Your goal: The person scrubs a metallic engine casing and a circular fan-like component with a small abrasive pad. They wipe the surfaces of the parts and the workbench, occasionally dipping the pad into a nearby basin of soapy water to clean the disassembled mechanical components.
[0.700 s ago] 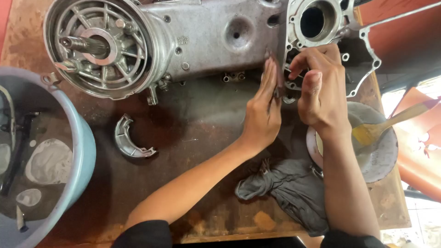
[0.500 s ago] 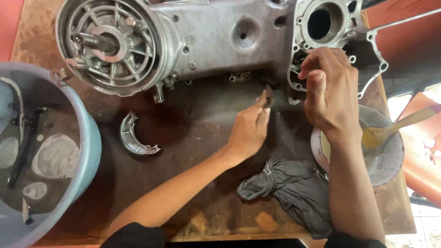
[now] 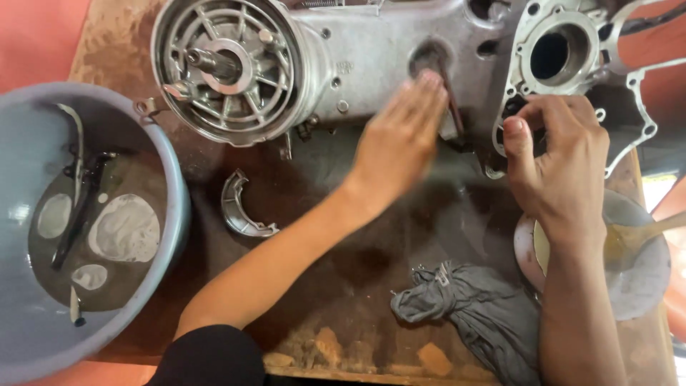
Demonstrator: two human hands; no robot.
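Engine case (image 3: 371,53) lies across the far side of the table (image 3: 314,286), long axis left-right, straight ahead of both your hands. Your left hand (image 3: 400,139) is flat on it, blurred, fingers (image 3: 427,96) extended together and pointing at the round recess in the case's middle; a dark thin piece shows along their right edge, and I cannot tell if it's gripped. Your right hand (image 3: 561,168) sits to the right, fingers curled shut against the case's lower right edge below the round bore (image 3: 550,53), thumb up; whether they pinch anything is hidden. The left is the nearer hand to the recess, the right nearer the bore. Finned drum (image 3: 229,68) with its shaft sits well left of your left fingers. Blue tub (image 3: 175,214) of murky liquid with dark parts is far left. Grey bowl (image 3: 636,279) with a brush is just behind your right wrist, grey rag (image 3: 486,314) between your forearms, curved shoe (image 3: 239,207) left of your left forearm. A small stamped mark on the case is left of your fingertips; no packages or signs visible.
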